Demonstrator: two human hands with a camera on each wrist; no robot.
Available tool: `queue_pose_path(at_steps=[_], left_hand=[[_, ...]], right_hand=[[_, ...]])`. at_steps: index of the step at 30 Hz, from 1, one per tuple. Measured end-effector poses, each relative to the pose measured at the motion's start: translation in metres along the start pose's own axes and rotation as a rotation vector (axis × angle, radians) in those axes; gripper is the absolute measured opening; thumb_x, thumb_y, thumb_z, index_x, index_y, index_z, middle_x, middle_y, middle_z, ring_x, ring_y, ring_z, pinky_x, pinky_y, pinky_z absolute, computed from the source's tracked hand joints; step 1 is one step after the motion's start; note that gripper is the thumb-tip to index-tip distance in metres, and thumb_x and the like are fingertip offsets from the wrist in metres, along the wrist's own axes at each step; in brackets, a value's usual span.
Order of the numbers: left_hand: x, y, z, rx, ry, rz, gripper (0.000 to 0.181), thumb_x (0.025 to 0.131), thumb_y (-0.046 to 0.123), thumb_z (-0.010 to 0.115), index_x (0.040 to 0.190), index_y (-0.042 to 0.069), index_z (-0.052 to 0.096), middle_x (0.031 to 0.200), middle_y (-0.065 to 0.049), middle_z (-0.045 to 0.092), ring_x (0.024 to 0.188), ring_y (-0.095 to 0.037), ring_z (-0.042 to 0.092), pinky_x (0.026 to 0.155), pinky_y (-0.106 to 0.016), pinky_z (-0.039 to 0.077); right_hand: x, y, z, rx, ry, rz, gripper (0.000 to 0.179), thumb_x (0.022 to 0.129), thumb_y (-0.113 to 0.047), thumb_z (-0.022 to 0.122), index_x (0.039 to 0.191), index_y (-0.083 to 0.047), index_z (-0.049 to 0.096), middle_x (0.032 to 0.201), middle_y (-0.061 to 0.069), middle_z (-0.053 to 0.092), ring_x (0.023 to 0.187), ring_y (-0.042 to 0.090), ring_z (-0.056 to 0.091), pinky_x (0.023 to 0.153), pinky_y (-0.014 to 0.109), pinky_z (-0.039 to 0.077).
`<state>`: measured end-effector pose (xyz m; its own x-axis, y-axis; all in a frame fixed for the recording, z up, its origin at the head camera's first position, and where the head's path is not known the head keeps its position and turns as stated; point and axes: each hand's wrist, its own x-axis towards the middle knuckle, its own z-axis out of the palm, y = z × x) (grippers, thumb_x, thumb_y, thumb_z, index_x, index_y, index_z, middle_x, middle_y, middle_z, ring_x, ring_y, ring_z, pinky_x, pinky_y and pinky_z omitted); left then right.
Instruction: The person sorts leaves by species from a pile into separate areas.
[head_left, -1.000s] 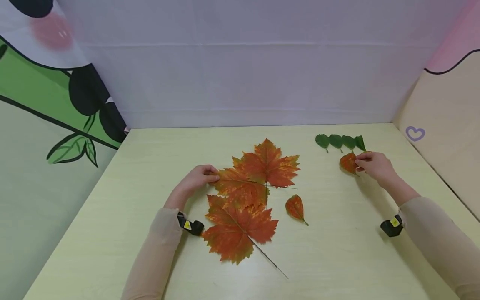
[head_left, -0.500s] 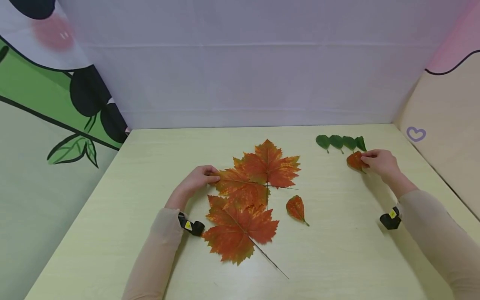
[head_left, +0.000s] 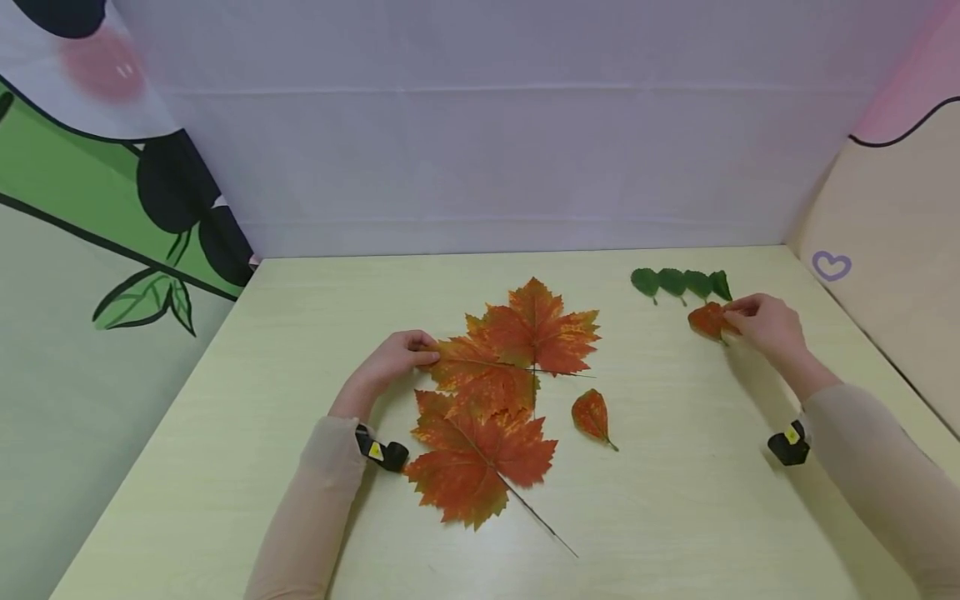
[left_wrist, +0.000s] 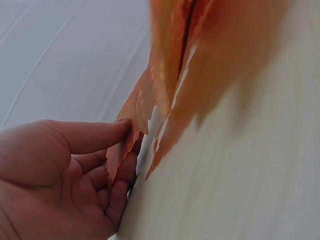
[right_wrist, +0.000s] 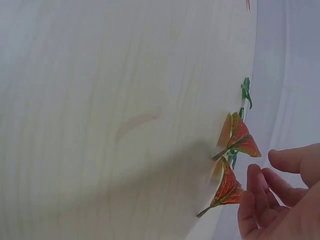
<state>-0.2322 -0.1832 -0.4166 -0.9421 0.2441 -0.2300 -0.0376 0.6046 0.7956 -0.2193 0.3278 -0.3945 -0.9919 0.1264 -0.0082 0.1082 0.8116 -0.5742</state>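
Observation:
My left hand (head_left: 393, 358) pinches the edge of an orange-red artificial maple leaf (head_left: 476, 367) between thumb and fingers; the left wrist view shows the thumb lying on the leaf tip (left_wrist: 140, 102). Two more maple leaves, an upper one (head_left: 536, 329) and a lower one (head_left: 480, 467), overlap it. At the back right, my right hand (head_left: 765, 325) is at a small orange leaf (head_left: 706, 322). In the right wrist view, thumb and fingers stand apart beside two small orange leaves, one (right_wrist: 241, 137) near the thumb, the other (right_wrist: 227, 189) by the fingers.
Several small green leaves (head_left: 671, 282) lie in a row at the back right of the pale table (head_left: 660, 517). Another small orange leaf (head_left: 591, 415) lies right of the maple leaves. A pale cloth wall (head_left: 480, 167) rises behind the table.
My right hand has moved right and slightly back, and the small orange leaf has shifted right, closer below the green row. The left hand and maple leaves stay put.

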Motion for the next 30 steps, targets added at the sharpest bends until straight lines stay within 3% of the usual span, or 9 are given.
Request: queue_pose_path(at_steps=[6, 13, 20, 30], left_hand=[[-0.001, 0.001, -0.001, 0.001, 0.001, -0.001, 0.019, 0.089, 0.017, 0.058, 0.102, 0.004, 0.059, 0.091, -0.005, 0.058, 0.076, -0.017, 0.046, 0.064, -0.027, 0.038], [0.000, -0.003, -0.002, 0.000, 0.004, -0.008, 0.020, 0.089, 0.018, 0.058, 0.103, 0.004, 0.059, 0.092, -0.005, 0.057, 0.076, -0.017, 0.045, 0.064, -0.027, 0.038], [0.001, -0.006, -0.002, -0.022, 0.001, 0.014, 0.021, 0.090, 0.021, 0.056, 0.101, 0.003, 0.059, 0.084, -0.001, 0.055, 0.074, -0.015, 0.044, 0.063, -0.027, 0.036], [0.002, -0.004, -0.001, -0.030, 0.006, 0.011, 0.029, 0.092, 0.029, 0.053, 0.104, 0.003, 0.060, 0.086, -0.001, 0.053, 0.076, -0.017, 0.042, 0.065, -0.029, 0.035]], right_hand=[[-0.018, -0.020, 0.008, 0.019, -0.037, -0.054, 0.044, 0.093, -0.031, 0.048, 0.114, 0.008, 0.050, 0.104, 0.027, 0.056, 0.086, 0.034, 0.056, 0.061, 0.027, 0.041], [-0.043, -0.049, 0.033, 0.150, -0.262, -0.089, 0.048, 0.092, -0.036, 0.051, 0.116, 0.005, 0.053, 0.102, 0.021, 0.061, 0.085, 0.026, 0.060, 0.069, 0.029, 0.045], [-0.059, -0.066, 0.051, 0.238, -0.382, -0.100, 0.046, 0.090, -0.035, 0.055, 0.112, 0.005, 0.055, 0.098, 0.016, 0.061, 0.081, 0.020, 0.057, 0.068, 0.029, 0.047], [-0.076, -0.090, 0.078, 0.195, -0.520, -0.163, 0.041, 0.083, -0.043, 0.061, 0.098, -0.004, 0.062, 0.082, 0.005, 0.061, 0.074, 0.017, 0.056, 0.067, 0.031, 0.044]])
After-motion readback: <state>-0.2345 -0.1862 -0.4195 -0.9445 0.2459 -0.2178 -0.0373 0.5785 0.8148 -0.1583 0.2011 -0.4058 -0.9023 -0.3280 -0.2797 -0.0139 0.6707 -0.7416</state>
